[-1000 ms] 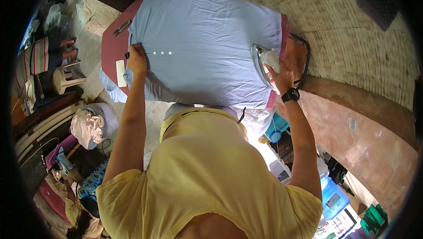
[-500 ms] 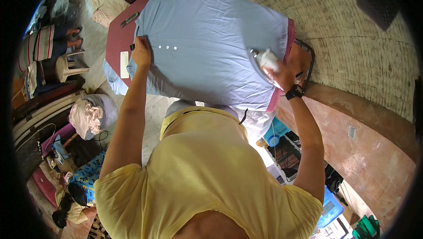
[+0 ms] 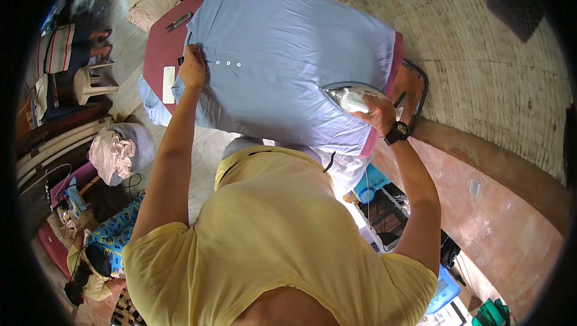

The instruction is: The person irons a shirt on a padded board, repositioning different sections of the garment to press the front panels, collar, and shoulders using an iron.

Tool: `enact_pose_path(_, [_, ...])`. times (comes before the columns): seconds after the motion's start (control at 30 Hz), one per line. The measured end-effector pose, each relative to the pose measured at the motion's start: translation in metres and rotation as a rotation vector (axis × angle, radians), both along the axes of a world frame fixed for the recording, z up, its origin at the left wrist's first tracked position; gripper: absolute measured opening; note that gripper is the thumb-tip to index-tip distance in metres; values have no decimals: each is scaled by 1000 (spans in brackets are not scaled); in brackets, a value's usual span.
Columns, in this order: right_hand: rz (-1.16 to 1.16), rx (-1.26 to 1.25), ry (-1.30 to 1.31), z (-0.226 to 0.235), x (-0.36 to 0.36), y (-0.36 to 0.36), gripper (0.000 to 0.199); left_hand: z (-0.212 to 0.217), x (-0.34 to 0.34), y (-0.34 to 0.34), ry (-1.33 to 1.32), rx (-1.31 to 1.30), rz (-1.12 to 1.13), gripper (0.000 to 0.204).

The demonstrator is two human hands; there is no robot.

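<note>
A light blue buttoned shirt point(image 3: 288, 43) lies spread over a dark red ironing board point(image 3: 157, 55), with several small white buttons in a row near its left end. My right hand point(image 3: 380, 114) is closed round the handle of a white steam iron point(image 3: 350, 100). The iron rests on the shirt's lower right part, its pointed tip toward the left. At the shirt's neck end my left hand point(image 3: 193, 69) pinches the fabric beside a small black piece. Its fingertips are partly hidden.
Small thread snippers point(image 3: 179, 22) and a pale rectangular card point(image 3: 169, 84) lie on the board's left end. An orange iron rest point(image 3: 410, 94) juts from its right end. A stool point(image 3: 90, 84), a cloth bundle point(image 3: 114, 155) and another person point(image 3: 99, 266) are off to the left.
The iron has swung round and shifted slightly left and down; its tip now points left and its soleplate edge shows flat on the shirt. My left hand stays at the neck end.
</note>
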State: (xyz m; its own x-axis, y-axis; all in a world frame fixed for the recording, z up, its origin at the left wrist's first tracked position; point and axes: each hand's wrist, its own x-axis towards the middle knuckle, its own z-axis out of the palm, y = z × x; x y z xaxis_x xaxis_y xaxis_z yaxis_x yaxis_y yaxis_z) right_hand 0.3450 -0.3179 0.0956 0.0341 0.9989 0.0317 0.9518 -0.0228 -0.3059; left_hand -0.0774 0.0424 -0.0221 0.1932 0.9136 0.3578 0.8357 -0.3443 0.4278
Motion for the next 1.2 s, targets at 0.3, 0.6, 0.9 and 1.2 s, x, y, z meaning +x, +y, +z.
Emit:
enact_pose_path(0.3, [-70,130,73,-8,7,3,46,0,-11,4,45,-16,-7,20])
enact_pose_path(0.6, [17,159,31,-16,-4,20,47,-2,-12,8,10,-33,-15,21])
enact_pose_path(0.9, [79,186,32,-11,-38,61,46,1,-10,5,5,-20,1,20])
enact_pose_path(1.2, [122,210,9,-11,-81,105,47,-4,-13,7,-1,-12,21,20])
